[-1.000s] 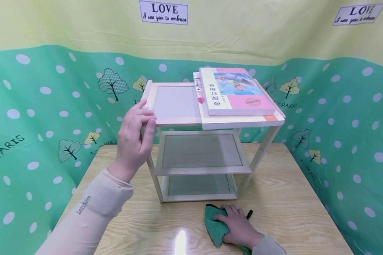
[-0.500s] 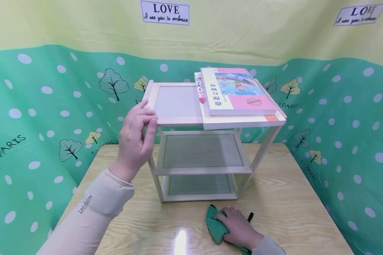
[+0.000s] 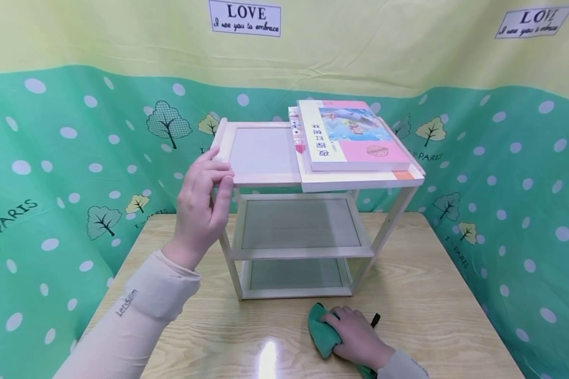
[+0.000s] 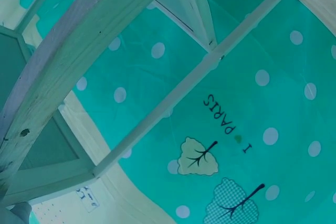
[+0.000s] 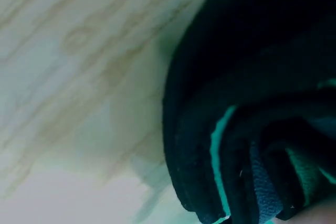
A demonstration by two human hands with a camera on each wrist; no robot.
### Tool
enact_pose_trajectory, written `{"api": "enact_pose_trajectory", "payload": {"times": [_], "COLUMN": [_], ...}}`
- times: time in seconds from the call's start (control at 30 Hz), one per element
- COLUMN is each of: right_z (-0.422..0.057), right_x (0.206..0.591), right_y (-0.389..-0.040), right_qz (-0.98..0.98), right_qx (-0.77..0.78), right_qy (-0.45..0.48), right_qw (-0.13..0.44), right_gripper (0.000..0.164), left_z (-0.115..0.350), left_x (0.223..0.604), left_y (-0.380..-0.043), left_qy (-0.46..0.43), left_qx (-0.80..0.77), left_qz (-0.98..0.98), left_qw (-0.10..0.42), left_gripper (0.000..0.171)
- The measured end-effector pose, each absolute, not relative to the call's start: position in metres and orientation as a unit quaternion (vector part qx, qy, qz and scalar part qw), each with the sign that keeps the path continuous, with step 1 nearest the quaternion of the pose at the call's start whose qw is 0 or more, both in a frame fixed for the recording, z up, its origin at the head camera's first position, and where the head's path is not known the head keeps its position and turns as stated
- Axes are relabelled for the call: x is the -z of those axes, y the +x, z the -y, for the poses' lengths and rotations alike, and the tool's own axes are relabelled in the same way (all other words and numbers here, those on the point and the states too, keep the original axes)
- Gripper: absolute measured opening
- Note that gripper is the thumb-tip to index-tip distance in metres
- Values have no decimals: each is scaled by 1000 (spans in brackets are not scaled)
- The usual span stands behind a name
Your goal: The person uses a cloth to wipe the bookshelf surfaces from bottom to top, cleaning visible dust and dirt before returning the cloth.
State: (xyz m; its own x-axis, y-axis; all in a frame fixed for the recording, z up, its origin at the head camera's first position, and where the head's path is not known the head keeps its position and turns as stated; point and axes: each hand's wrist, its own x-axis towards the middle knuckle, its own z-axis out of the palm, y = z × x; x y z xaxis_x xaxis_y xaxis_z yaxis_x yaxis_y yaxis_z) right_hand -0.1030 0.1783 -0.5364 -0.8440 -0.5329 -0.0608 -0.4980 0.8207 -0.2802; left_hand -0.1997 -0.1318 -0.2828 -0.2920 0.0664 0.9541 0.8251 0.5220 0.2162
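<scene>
A pale wooden three-tier shelf point(image 3: 301, 253) stands upright on the table. My left hand point(image 3: 203, 202) holds its top front-left corner, fingers over the edge and thumb at the front. In the left wrist view the shelf's side frame point(image 4: 168, 100) fills much of the picture, and only a bit of a finger point(image 4: 20, 212) shows at the bottom left. In front of the shelf, my right hand point(image 3: 357, 337) grips a bunched green cloth point(image 3: 323, 332) with dark trim on the tabletop. Close up, the right wrist view shows the cloth's dark folded edges point(image 5: 199, 129).
A pink-covered book point(image 3: 355, 131) lies on a larger flat book point(image 3: 360, 184) at the right of the shelf's top tier. The larger one overhangs the front edge slightly. A green and yellow patterned curtain point(image 3: 90, 158) surrounds the wood-grain table point(image 3: 436, 295).
My right hand has shifted slightly to the right, and the cloth is bunched a little tighter under it. The left hand, shelf and books stay where they were.
</scene>
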Motion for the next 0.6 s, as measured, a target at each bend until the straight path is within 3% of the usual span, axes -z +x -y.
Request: {"api": "enact_pose_trajectory", "payload": {"times": [0.6], "right_z": [-181], "right_x": [520], "right_y": [-107], "right_qz": [-956], "right_qx": [166], "right_qy": [-243], "right_qw": [5], "right_gripper": [47], "left_z": [132], "left_x": [284], "left_y": [-200], "left_qy": [-311], "left_qx": [375], "left_qz": [713], "left_qw": [505], "left_gripper": [16]}}
